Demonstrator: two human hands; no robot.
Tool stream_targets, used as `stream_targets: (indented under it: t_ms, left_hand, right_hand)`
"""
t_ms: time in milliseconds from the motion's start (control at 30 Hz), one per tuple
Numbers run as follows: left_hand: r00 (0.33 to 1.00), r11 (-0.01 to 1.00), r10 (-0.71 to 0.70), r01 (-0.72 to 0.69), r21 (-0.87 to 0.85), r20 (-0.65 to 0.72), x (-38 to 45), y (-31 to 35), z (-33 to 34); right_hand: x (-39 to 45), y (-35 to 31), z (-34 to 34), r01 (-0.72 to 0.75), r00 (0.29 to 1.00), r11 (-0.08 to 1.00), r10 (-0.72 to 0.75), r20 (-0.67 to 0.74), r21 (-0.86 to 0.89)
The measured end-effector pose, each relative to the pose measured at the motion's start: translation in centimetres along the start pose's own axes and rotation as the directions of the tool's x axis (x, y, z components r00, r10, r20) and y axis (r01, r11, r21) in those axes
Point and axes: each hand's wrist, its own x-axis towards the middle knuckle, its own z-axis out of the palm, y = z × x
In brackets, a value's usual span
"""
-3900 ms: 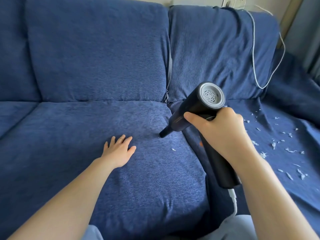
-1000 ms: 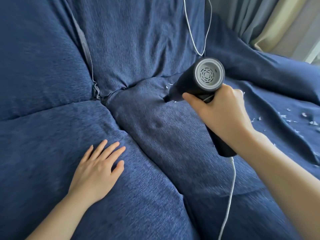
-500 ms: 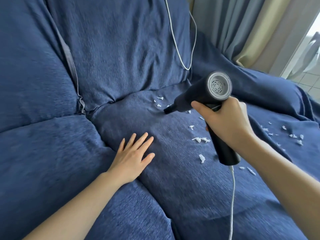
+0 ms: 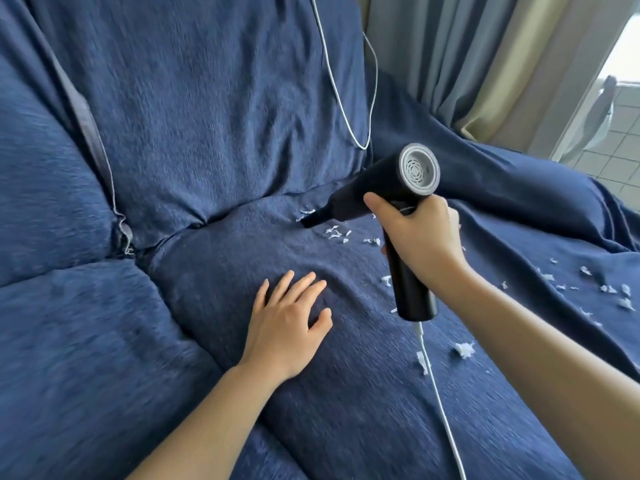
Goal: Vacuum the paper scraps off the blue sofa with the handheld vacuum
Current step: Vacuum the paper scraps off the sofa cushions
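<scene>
Since half a second ago, the left hand (image 4: 289, 323) has slid further onto the right seat cushion of the blue fabric sofa (image 4: 207, 109), fingers spread flat, pressing the cloth. The right hand (image 4: 420, 237) is wrapped round the handle of the black pistol-shaped handheld vacuum (image 4: 388, 192), whose long barrel points left and far, nozzle tip touching the cushion beside the farthest white paper scraps (image 4: 336, 233). Most scraps lie right of the nozzle, nearer the right hand. A white cord (image 4: 440, 403) trails from the handle. No readable writing shows.

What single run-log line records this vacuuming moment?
stage: vacuuming | right hand: grips vacuum | nozzle: at scraps | left hand: flat on sofa | left over: scraps to the right
</scene>
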Motion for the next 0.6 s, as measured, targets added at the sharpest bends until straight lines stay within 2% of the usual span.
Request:
stream_targets:
  t_ms: [267,433,600]
  left_hand:
    - [1.000,1.000,0.004,-0.004,0.020,-0.009,0.1,0.1,0.2]
    - [1.000,1.000,0.012,-0.012,0.023,-0.013,0.2,0.0,0.2]
    - [1.000,0.999,0.018,-0.018,0.032,-0.020,0.2,-0.1,0.2]
  right_hand:
    - [3.6,1.1,0.7,0.084,0.996,0.990,-0.085,-0.006,-0.111]
    - [5.0,0.3,1.9,0.058,0.998,0.998,-0.058,0.035,-0.023]
    - [6.0,0.4,3.4,0.082,0.996,0.997,-0.082,0.028,-0.013]
